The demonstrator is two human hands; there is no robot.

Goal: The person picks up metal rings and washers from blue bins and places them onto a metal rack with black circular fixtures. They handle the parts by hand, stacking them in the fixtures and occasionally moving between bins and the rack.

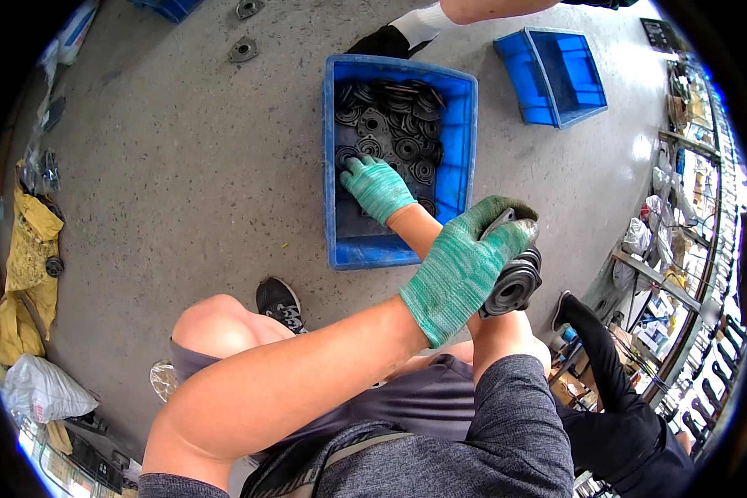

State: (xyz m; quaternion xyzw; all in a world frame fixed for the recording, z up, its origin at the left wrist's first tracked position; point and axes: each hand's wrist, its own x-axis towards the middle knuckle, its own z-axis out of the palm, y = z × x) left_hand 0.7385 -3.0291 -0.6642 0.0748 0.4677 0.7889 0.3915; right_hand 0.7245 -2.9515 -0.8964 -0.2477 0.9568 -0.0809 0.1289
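Observation:
My left hand point(479, 264), in a green knitted glove, grips a small stack of black metal flanges point(513, 286) to the right of the blue bin point(399, 254). A large round hole shows in the nearest flange. My arms cross, with the right forearm passing beneath the left. Inside the bin, my right hand point(377, 189), also gloved in green, has its fingers apart and its fingertips at a loose black flange point(347, 156) by the left wall. Many more flanges point(407, 149) lie heaped in the bin's far part.
Another person's gloved hand point(398, 37) is at the bin's far edge. Another blue bin point(554, 79) stands at the far right. Two flanges point(243, 50) lie on the grey floor at the far left. Yellow sacks point(33, 249) lie left; shelving point(681, 158) lines the right.

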